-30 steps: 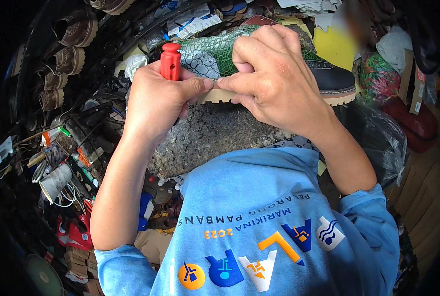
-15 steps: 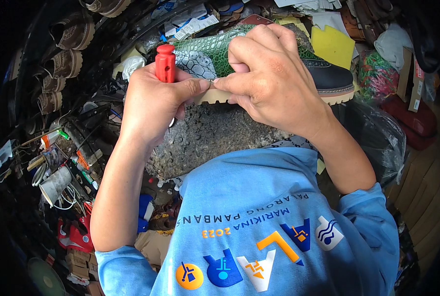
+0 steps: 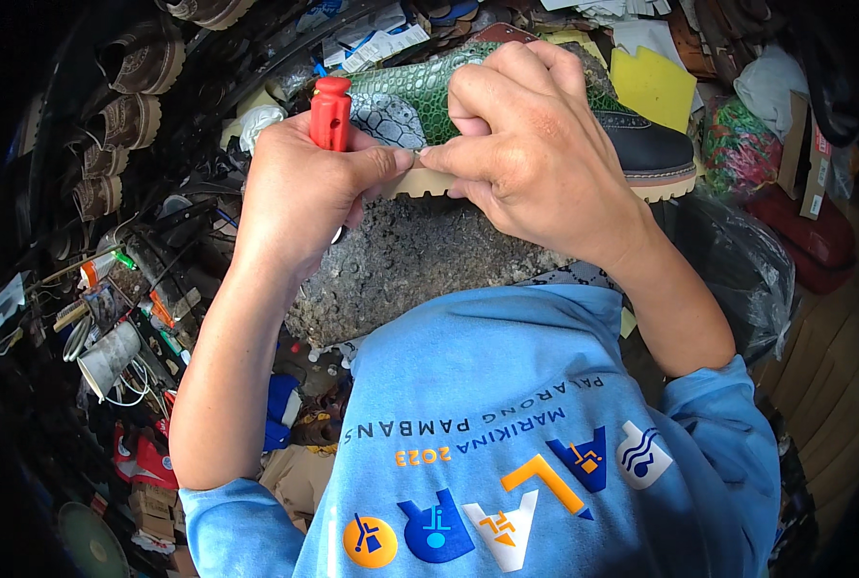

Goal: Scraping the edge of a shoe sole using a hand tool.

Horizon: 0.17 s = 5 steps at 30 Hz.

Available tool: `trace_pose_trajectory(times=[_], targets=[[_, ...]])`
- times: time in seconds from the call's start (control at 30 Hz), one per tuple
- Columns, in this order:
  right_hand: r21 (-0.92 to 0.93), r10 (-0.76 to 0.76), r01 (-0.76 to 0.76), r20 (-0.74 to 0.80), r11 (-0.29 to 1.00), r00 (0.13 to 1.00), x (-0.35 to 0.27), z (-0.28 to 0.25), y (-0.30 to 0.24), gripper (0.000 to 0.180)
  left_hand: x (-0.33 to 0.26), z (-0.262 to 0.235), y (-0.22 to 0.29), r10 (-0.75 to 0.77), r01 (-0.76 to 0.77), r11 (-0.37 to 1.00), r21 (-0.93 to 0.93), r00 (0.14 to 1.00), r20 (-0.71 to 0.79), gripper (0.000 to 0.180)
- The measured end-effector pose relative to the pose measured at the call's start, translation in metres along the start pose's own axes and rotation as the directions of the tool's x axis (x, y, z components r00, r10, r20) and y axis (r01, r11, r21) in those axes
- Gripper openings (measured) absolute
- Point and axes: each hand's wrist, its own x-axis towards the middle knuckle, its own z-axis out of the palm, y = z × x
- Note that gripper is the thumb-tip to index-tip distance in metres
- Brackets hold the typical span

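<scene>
A boot [image 3: 649, 144] lies on its side across my lap-height work block, with a green crocodile-textured upper [image 3: 436, 104], a grey scaly patch, a black toe and a cream lugged sole [image 3: 418, 181]. My left hand [image 3: 299, 183] is closed around a red-handled tool [image 3: 330, 114], handle up; most of its shank is hidden by the hand. The left thumb presses at the seam above the sole. My right hand [image 3: 535, 154] is closed, index finger and thumb tips meeting the left thumb at that seam. What they pinch is too small to make out.
The rough dark work block [image 3: 401, 260] sits under the boot. Brown shoes [image 3: 126, 125] line a rack at left. A white cup [image 3: 110, 361] and loose tools clutter the lower left. Yellow sheets [image 3: 651, 87], a clear plastic bag [image 3: 733, 270] and a dark red bag [image 3: 805, 236] lie at right.
The red-handled tool and my left hand have shifted slightly to the right. Both hands keep their hold at the seam, and the boot has barely moved.
</scene>
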Motion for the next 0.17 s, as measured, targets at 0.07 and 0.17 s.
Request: trace_pose_trajectory(times=[0.07,0.17], targets=[[-0.001,-0.002,0.002,-0.010,1.000,1.000,-0.0012,0.0013,0.0006,0.025,0.0012,-0.0003,-0.0021,0.013,-0.013,1.000,0.013,1.000,0.005,0.019],[0.011,-0.009,0.009,-0.012,1.000,1.000,-0.0010,0.0007,0.0005,0.026,0.0028,-0.0036,-0.0041,-0.011,0.012,1.000,-0.018,0.999,0.035,0.017]])
